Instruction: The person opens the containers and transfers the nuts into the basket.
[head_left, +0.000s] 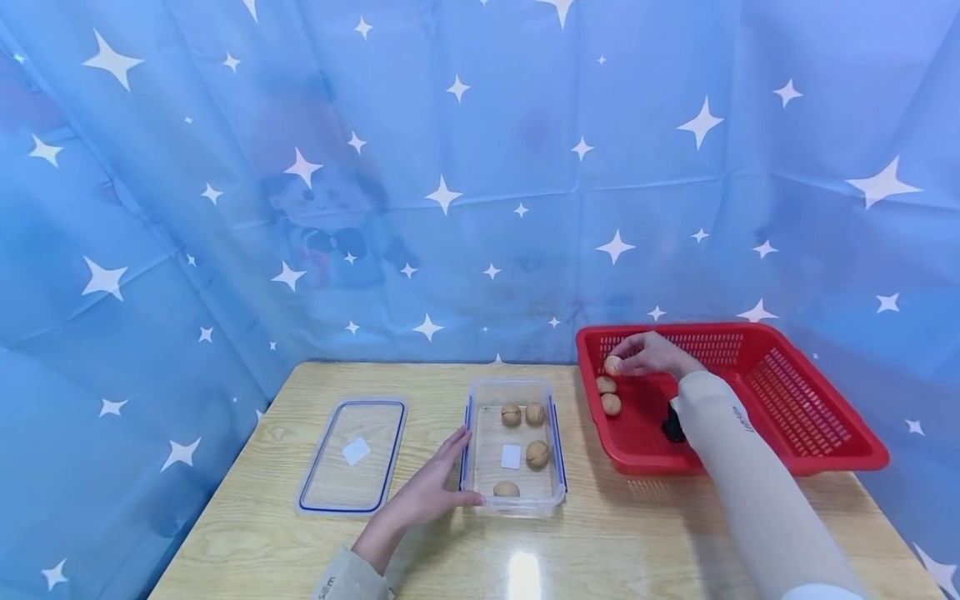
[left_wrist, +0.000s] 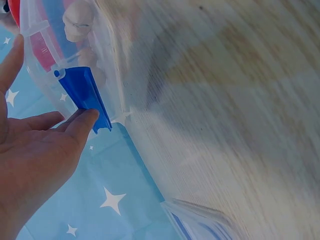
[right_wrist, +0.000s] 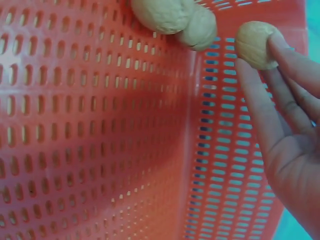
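Between thumb and fingers my right hand pinches a walnut at the far left corner of the red basket. Two more walnuts lie along the basket's left side. My left hand touches the left side of a clear plastic box, its fingers fairly straight along the wall and thumb at the near corner. In the left wrist view, fingertips rest at the box's blue side latch. Inside the box are several walnuts and a white label.
A clear lid with a blue seal lies flat on the table, left of the box. Some black object shows in the basket, partly behind the right sleeve. A blue star-patterned cloth hangs behind the table.
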